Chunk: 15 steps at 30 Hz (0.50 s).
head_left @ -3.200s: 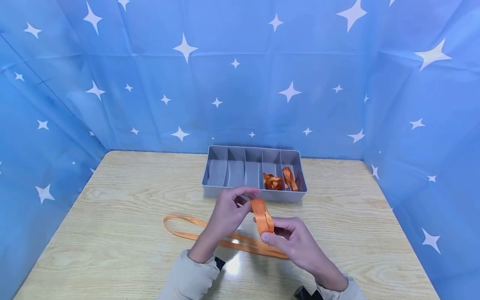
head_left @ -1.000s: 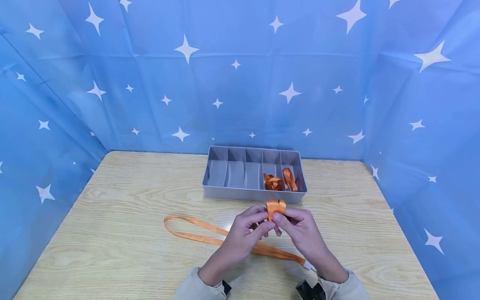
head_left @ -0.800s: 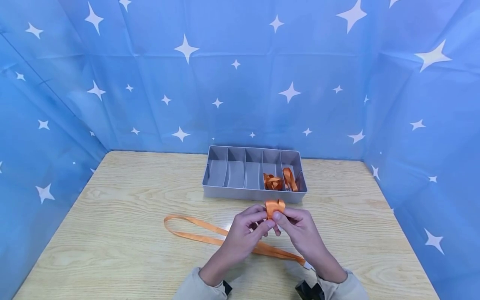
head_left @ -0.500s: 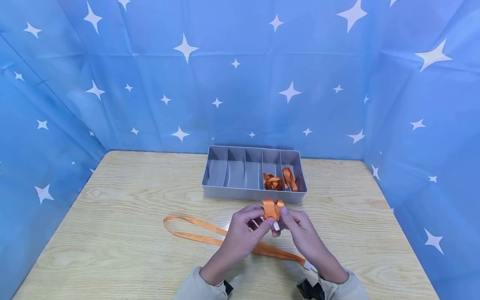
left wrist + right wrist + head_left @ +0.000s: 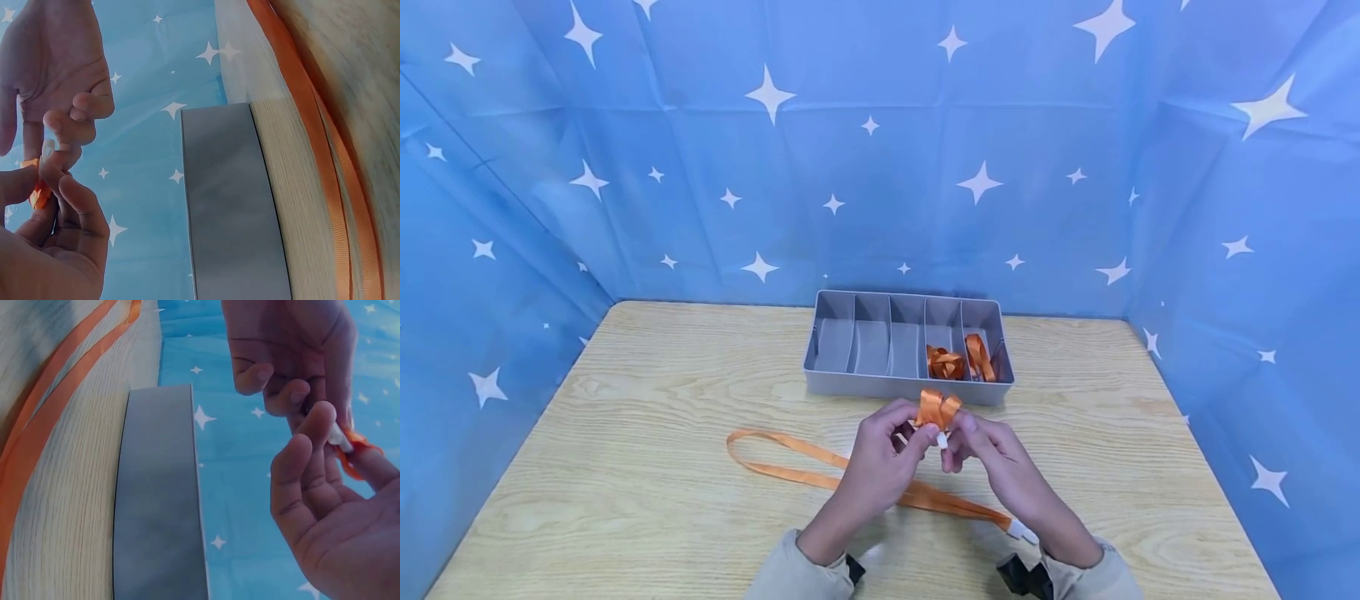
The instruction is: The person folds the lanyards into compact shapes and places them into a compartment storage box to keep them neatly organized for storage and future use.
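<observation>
A coiled orange lanyard (image 5: pixel 934 408) with a white end clip (image 5: pixel 942 440) is held up in front of the grey box. My left hand (image 5: pixel 876 458) pinches the coil between thumb and fingers. Beside it, my right hand (image 5: pixel 1011 471) touches the coil with its index finger, the thumb standing apart and the other fingers loosely bent. The right wrist view shows that finger against the orange loop (image 5: pixel 353 470). Another orange lanyard (image 5: pixel 790 477) lies stretched out on the table beneath the hands, its white clip (image 5: pixel 1021 531) near my right wrist.
A grey divided box (image 5: pixel 887 386) stands at the back of the wooden table (image 5: pixel 625 433). Its two rightmost compartments hold a bunched orange lanyard (image 5: pixel 945 364) and a folded orange lanyard (image 5: pixel 979 358). Blue star-patterned cloth (image 5: pixel 880 167) surrounds the table.
Both hands have drawn together around the coil since the earliest frame. Lately the coil has shifted slightly left and up, its white clip has come into sight, and the right thumb has come off it.
</observation>
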{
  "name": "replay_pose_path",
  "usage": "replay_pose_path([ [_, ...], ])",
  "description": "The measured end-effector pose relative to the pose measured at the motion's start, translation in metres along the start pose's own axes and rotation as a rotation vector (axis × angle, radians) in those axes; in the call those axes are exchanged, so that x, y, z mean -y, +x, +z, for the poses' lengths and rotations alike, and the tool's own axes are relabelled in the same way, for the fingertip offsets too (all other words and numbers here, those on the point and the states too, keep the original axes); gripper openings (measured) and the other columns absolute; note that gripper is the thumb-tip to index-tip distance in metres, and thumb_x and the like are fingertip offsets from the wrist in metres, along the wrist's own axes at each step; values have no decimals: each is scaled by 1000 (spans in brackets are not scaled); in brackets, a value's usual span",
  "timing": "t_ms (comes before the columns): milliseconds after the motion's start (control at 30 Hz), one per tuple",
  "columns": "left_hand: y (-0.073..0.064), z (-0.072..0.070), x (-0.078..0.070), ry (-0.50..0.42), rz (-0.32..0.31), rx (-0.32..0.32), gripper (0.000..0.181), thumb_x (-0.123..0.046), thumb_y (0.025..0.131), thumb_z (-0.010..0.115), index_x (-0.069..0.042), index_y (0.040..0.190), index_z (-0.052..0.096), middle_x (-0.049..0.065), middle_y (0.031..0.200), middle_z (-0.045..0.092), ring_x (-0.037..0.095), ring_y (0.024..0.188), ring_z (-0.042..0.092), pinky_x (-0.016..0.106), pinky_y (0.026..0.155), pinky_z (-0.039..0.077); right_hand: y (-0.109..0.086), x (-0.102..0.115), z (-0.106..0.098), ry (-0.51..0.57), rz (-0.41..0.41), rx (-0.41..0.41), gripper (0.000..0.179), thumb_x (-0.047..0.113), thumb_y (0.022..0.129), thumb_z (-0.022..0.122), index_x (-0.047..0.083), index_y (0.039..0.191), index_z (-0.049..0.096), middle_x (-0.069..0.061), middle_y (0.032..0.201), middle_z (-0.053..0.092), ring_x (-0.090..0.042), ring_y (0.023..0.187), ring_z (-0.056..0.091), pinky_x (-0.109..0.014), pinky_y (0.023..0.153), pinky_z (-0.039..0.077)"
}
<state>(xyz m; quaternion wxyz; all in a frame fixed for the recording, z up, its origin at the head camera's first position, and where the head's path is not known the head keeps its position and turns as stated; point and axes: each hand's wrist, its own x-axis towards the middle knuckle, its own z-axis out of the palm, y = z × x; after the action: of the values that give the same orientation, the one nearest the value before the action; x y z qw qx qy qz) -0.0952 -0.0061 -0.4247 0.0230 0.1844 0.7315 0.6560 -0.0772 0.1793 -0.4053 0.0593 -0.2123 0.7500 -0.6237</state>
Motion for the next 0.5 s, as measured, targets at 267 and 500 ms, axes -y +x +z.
replay_pose_path([
  [267,6,-5,-1,14,5,-58,12,-16,97,67,-7,102,73,2,86,66,15,65,62,23,56,53,-3,-1,-3,-44,-5,-35,43,9,110,23,-9,139,50,-22,100,68,-21,76,68,-32,70,53],
  [500,13,-11,0,43,10,-100,15,-14,97,66,-6,107,73,3,95,67,15,67,64,27,58,55,0,-5,-4,-95,-53,-104,43,7,109,27,5,149,44,-19,126,64,-22,82,71,-34,72,54],
])
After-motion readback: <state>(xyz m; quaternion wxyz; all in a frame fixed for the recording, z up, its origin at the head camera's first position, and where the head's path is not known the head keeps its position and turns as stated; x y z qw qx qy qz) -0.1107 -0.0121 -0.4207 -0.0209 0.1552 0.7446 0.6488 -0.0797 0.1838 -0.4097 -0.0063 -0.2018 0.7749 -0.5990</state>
